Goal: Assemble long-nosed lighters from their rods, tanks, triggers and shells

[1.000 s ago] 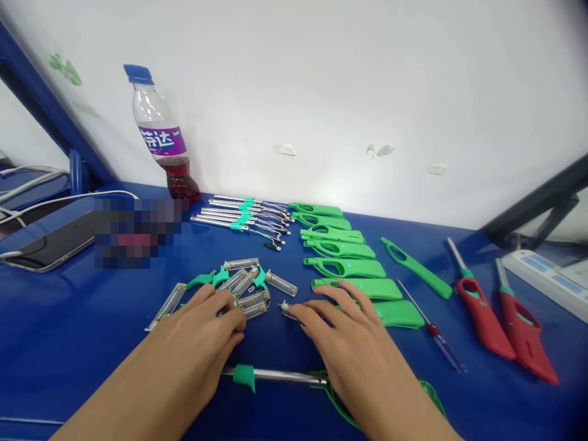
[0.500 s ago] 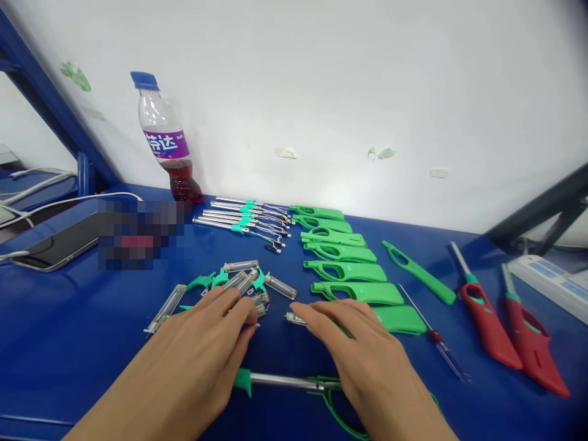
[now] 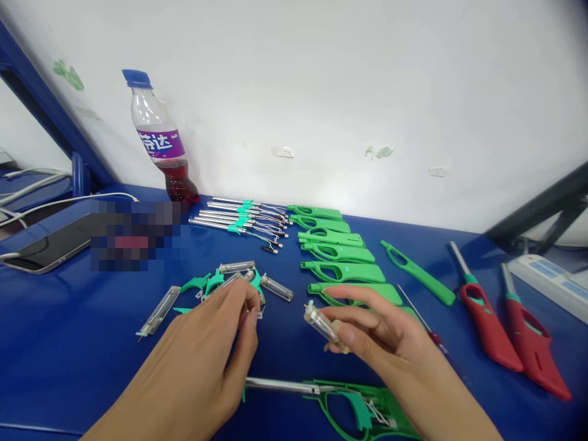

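Note:
My right hand (image 3: pixel 381 349) holds a small clear cylinder with a pale tip (image 3: pixel 321 324) between thumb and fingers, lifted over the blue table. My left hand (image 3: pixel 197 355) is closed in a pinch at the pile of clear cylinders and teal pieces; a tiny white bit shows by the fingertips, but what they grip is hidden. Beneath the hands lies an open green lighter shell (image 3: pixel 395 410) with a teal trigger (image 3: pixel 358 409) and a metal tube (image 3: pixel 280 386). One clear cylinder (image 3: pixel 277 288) lies right of the pile, another (image 3: pixel 160 311) left of it.
Several green shells (image 3: pixel 342 271) lie in a column at centre right. Several metal rods with wires (image 3: pixel 220 217) lie near the wall. A bottle (image 3: pixel 160 144), a phone (image 3: pixel 50 245), a screwdriver (image 3: pixel 436 340), red lighters (image 3: pixel 489 327) and a power strip (image 3: pixel 551 282) stand or lie around.
My right hand has turned and risen, bringing the clear cylinder into fuller view. More of the open green shell shows below. My left hand stays at the pile, its fingertips drawn together.

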The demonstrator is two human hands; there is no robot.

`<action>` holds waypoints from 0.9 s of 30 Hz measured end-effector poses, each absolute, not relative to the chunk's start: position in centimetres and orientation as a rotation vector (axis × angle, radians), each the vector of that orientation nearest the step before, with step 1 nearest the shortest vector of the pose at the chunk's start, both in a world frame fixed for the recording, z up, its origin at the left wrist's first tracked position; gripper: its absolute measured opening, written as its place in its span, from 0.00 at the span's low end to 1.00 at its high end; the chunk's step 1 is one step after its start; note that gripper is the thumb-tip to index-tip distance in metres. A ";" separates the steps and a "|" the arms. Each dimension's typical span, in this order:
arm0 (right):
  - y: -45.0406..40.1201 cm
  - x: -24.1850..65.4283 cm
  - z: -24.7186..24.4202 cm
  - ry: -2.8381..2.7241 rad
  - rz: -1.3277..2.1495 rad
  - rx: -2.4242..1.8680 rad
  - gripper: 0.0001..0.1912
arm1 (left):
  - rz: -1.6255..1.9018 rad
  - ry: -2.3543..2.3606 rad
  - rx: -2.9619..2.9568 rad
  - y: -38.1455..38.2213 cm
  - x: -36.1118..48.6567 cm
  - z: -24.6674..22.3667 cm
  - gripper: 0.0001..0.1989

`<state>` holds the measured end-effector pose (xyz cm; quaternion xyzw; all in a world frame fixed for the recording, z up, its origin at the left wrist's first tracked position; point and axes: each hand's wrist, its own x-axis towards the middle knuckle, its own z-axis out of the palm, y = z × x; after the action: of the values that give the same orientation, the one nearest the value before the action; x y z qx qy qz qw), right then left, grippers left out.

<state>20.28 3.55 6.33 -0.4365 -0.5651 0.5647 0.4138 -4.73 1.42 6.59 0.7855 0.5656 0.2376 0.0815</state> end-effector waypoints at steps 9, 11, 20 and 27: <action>3.4 20.4 6.9 -1.623 1.447 -1.161 0.21 | 0.816 1.733 2.219 1.1 -4.2 6.9 0.14; 3.3 20.4 6.8 -1.634 1.454 -1.143 0.21 | 0.774 1.748 2.160 1.1 -4.1 7.3 0.15; 3.1 20.6 6.7 -1.773 1.302 -1.202 0.21 | 0.849 1.694 1.902 2.0 -4.1 6.7 0.18; 3.1 20.9 8.2 -1.616 1.262 -1.182 0.21 | 1.020 1.652 1.707 2.0 -3.6 6.9 0.13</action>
<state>20.94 3.08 8.16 -0.4623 -0.6322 0.4936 0.3781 -3.55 2.01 6.93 0.6349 0.6145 0.3794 0.2744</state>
